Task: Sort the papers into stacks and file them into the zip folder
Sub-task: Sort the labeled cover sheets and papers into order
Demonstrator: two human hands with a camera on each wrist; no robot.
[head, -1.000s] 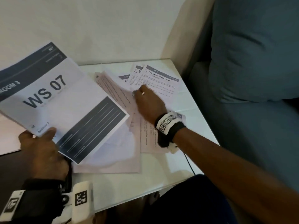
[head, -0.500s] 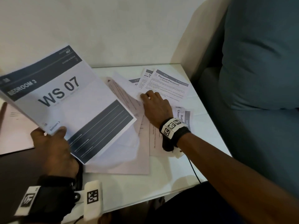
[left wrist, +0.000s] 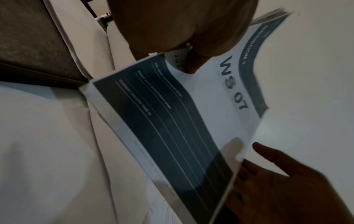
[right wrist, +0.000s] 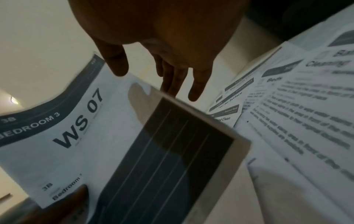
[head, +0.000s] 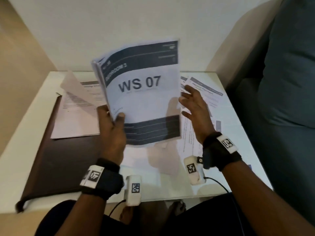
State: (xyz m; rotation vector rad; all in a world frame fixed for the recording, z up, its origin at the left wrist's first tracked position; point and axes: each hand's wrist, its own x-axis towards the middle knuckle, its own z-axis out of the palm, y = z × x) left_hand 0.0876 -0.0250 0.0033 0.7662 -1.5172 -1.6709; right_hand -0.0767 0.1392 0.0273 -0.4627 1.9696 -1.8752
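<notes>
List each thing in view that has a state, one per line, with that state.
WS 07 stack: lifted off the table, upright, held at its lower left edge.
Left hand: grips the WS 07 stack, thumb on the front.
Right hand: open, fingers spread beside the stack's right edge.
Loose papers: fanned flat on the table.
Zip folder: lying flat; open or closed, cannot tell.
Second paper pile: resting partly on the zip folder, top sheet curling up.

A white desk (head: 245, 150) set against a plain pale wall (head: 119, 23), with blue-grey upholstery alongside.

The glossy desk top is seen wedged between a beige panel (head: 20, 57) on the left and a cream-edged seat on the right, where a large blue-grey cushion (head: 289, 65) is propped. Soft, even light is cast across the wall; a small ceiling lamp (right wrist: 14, 100) is caught in the right wrist view.
</notes>
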